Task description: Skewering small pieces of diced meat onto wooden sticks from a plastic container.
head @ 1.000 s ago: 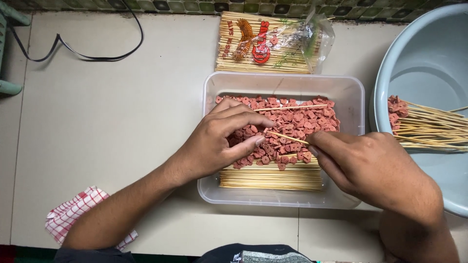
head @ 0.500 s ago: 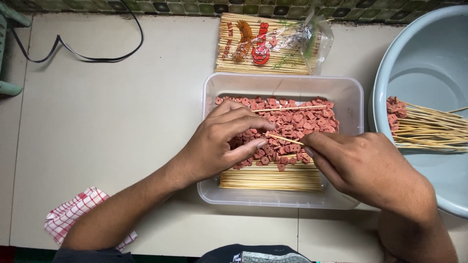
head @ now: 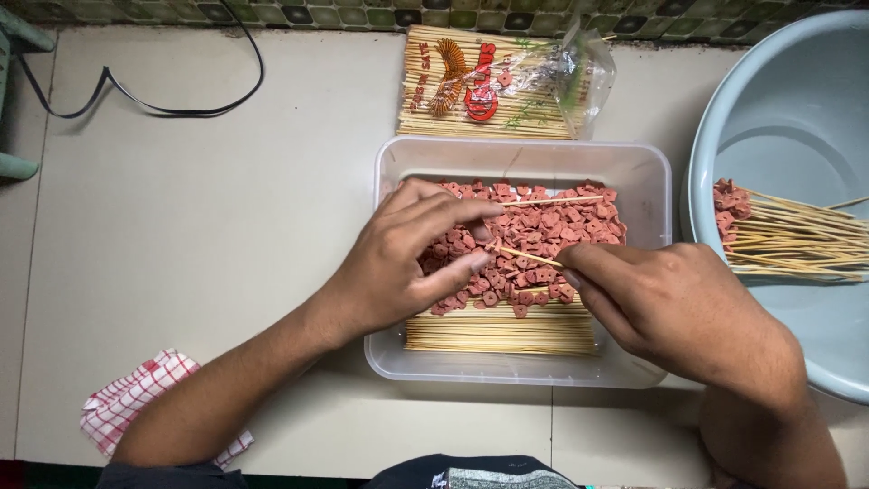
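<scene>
We see a pale tiled floor (head: 208, 226) bearing, directly on it, a clear plastic tub (head: 656, 181), a packet of bamboo skewers (head: 498, 95) just behind it, a grey-blue basin (head: 769, 118) (right edge), a black cable (head: 163, 109) and a red-checked cloth (head: 136, 403).

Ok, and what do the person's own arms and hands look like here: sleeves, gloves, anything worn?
Both arms are bare from the bottom edge of the frame up; no sleeves show. The left hand and right hand wear no gloves, and no rings, watch or bracelet are visible. Fingernails are short and unpainted. Only a strip of dark clothing shows at the bottom edge.
</scene>
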